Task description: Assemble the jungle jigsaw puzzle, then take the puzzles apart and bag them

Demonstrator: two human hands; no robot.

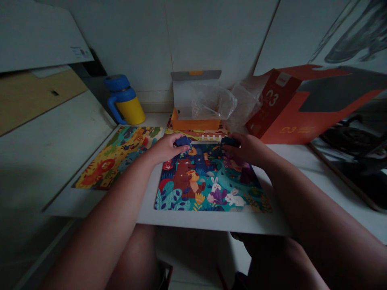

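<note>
A colourful jigsaw puzzle [193, 181] with a bear and rabbits lies on the white table in front of me. At its upper left edge my left hand [169, 148] is closed, pinching a dark blue puzzle piece [182, 141] between thumb and fingers. My right hand [245, 149] grips another dark puzzle piece [230, 141] near the upper right edge. Several piece tabs show pale along the top between the hands. Exactly how the two pieces meet the puzzle is hard to see in the dim light.
To the left lies a yellow animal picture sheet [121, 153]. Behind it stands a blue and yellow mug [128, 102]. An open orange box [196, 124] with clear plastic bags [214, 102] is at the back. A large orange carton [296, 110] stands on the right.
</note>
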